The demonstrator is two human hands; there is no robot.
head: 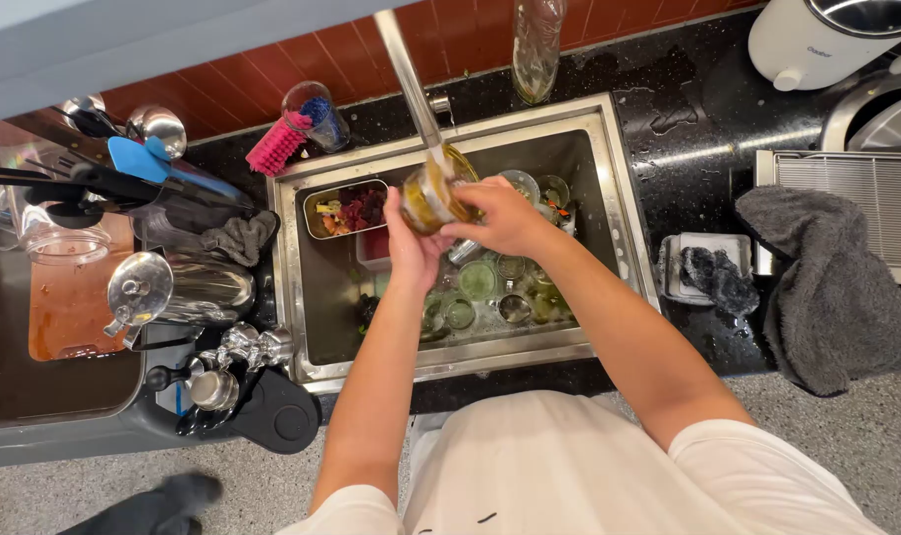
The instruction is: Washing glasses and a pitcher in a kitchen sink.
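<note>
A glass jar (432, 193) with yellowish residue is held over the steel sink (609, 198), right under the tap (408, 74), and water runs into it. My left hand (408, 248) cups the jar from below and the left. My right hand (505, 216) grips it from the right, fingers across its side. Several empty glass jars (478, 282) lie in the sink basin beneath my hands. A small steel strainer tray (346, 209) with food scraps hangs at the sink's left side.
A pink brush (275, 147) and a cup (317, 114) stand behind the sink. Left are steel pitchers (188, 287), tools and a tub (64, 297). Right on the black counter (688, 119) lie a grey towel (827, 287), a sponge tray (708, 267), a white appliance (817, 40).
</note>
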